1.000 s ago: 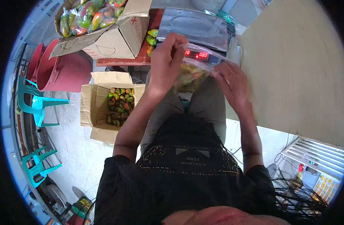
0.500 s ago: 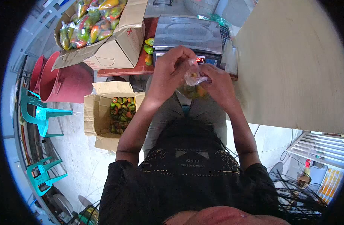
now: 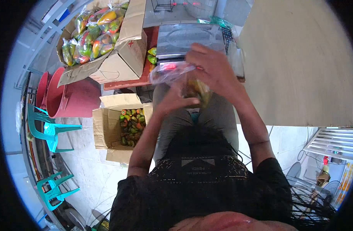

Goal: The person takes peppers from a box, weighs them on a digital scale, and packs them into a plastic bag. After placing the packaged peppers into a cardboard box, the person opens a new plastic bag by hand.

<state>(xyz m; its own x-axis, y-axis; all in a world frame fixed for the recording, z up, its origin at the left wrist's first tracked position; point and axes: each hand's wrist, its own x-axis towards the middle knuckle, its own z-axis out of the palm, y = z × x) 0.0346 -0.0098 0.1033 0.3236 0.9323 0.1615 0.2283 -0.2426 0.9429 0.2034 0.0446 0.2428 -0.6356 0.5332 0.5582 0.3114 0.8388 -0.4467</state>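
Note:
A clear plastic bag of peppers (image 3: 199, 91) hangs above my lap, in front of the scale (image 3: 190, 40). My left hand (image 3: 176, 98) is against the bag's left side, its thumb stretched across the lower part. My right hand (image 3: 213, 69) is closed on the bag's upper part and is somewhat blurred. The loose plastic of the bag's mouth spreads left over the scale's lit red display. A few loose peppers (image 3: 151, 57) lie just left of the scale.
A carton (image 3: 124, 63) full of bagged peppers stands at the upper left. Below it an open carton (image 3: 103, 129) holds loose peppers. Red tubs (image 3: 78, 98) and teal stools (image 3: 49, 133) are at the left. A wooden board (image 3: 295, 65) fills the right.
The bag's gathered mouth has swung to the left. My left hand has moved down along the bag, and my right hand has come across above it. The view has shifted slightly.

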